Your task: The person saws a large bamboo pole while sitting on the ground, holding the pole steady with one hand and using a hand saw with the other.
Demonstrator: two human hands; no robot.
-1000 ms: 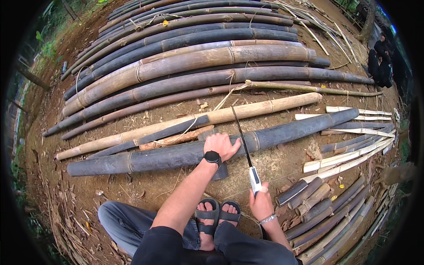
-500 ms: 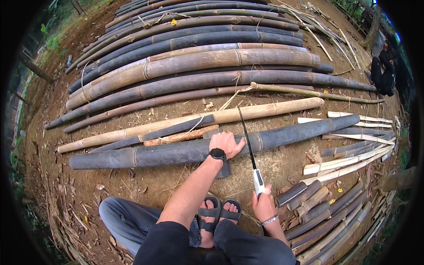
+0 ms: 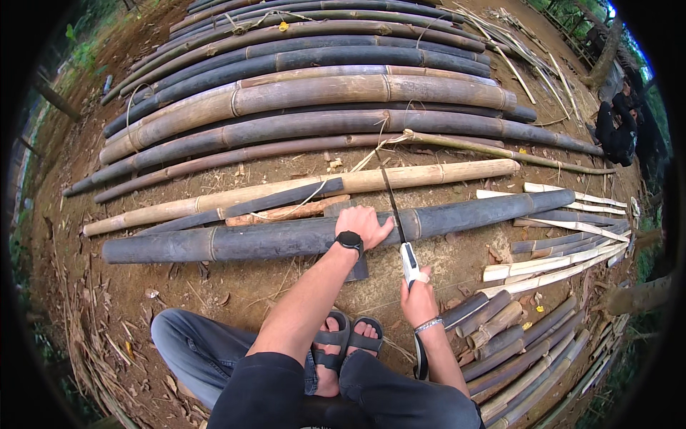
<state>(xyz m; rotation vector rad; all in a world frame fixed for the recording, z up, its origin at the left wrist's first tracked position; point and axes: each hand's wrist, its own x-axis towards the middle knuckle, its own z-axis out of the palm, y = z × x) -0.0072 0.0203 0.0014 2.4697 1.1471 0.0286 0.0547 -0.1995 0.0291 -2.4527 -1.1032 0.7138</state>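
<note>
A thick dark bamboo pole (image 3: pixel 286 243) lies crosswise in front of me, raised on a dark support. My left hand (image 3: pixel 363 227), with a watch at the wrist, is wrapped over the top of this pole and grips it. In my right hand (image 3: pixel 418 299) is a pruning saw (image 3: pixel 409 263) with a white and black handle, the fingers closed around it. Its dark blade (image 3: pixel 392 200) crosses the pole just right of my left hand, close to a pale node ring, and the tip reaches out over a pale bamboo pole (image 3: pixel 271 195) beyond.
Many long bamboo poles (image 3: pixel 307 93) lie side by side across the far ground. Split pale strips (image 3: pixel 557 264) and short cut bamboo pieces (image 3: pixel 493 314) are at the right. A dark-clothed person (image 3: pixel 617 132) sits at the far right. My sandalled feet (image 3: pixel 346 339) are below the pole.
My right hand has pushed the saw forward, away from me, so the handle is now nearer the pole. My left hand keeps its grip; the view has shifted slightly.
</note>
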